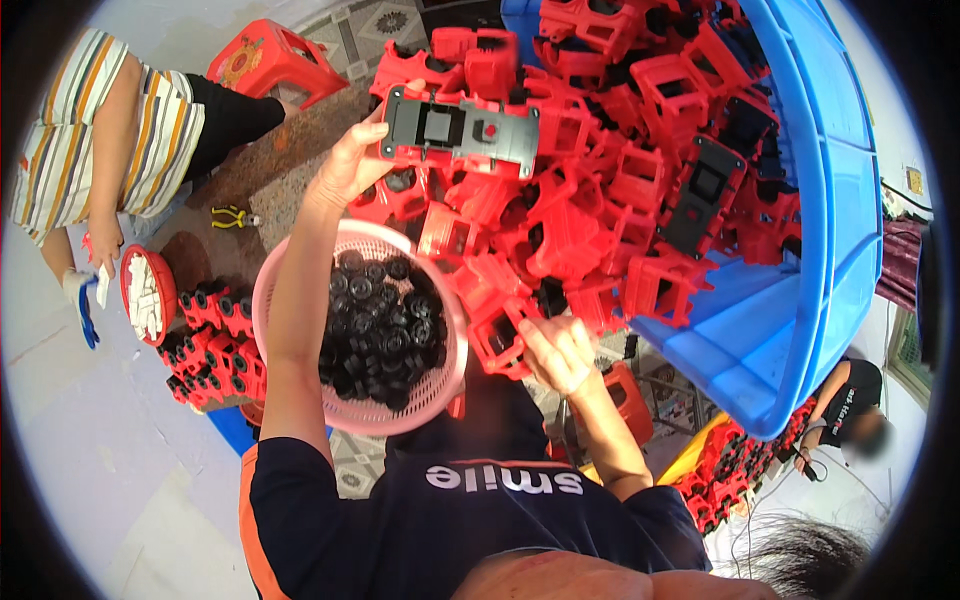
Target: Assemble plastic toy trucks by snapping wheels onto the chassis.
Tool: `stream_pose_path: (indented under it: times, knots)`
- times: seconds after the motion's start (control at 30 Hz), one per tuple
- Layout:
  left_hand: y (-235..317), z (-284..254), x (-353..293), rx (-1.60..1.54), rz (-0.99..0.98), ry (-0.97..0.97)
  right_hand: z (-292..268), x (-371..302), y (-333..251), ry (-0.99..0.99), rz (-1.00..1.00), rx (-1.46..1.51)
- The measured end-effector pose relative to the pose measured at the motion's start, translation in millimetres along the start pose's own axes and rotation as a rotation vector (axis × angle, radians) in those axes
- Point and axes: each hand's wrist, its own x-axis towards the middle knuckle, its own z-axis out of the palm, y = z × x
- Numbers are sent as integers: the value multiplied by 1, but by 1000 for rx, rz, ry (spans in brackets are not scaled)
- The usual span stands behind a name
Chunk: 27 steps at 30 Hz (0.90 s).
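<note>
Car (510, 140) is in my left hand (348, 165), gripped by its left end, underside toward the camera, up over the near-left part of the heap (570, 235). Probably held flat like that so the dark base plate is easy to look over. No wheels that I can make out on it.

Right hand (562, 355) is lower, fingers bent at the edge of a red shell (497, 345) on the near side of the heap. Can't tell if it's pinching or just resting there.

Tub (835, 200) looks tipped my way, likely so the heap sits in reach. Basket (455, 375) of black wheels (375, 325) is close in front of me, under my left forearm; guess it's there for short reaches.

Hidden: the fingers behind the car, so finger placement is unclear; also its top side. My forearm covers the basket's left part. Shells overlap too much to count, and the tub's far end is cut off at the top. Pliers (232, 217) on the floor read fine; the co-worker at lower right is small, hand detail lost.
</note>
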Motion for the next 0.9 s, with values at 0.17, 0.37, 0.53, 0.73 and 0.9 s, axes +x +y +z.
stream_pose_path:
  times: [0.17,0.37,0.53,0.73,0.9]
  knots:
    - [-26,2,-27,277,162,435,-4,6,-15,47,-20,-59]
    - [-66,3,-56,1243,124,583,-5,5,-48,161,333,-34]
    - [-79,27,-96,1253,247,554,0,7,-94,294,545,-25]
    - [-81,140,-268,-26,-152,407,15,26,-186,-42,-290,-99]
    - [-121,116,-365,-247,-81,709,79,22,-237,-354,-381,464]
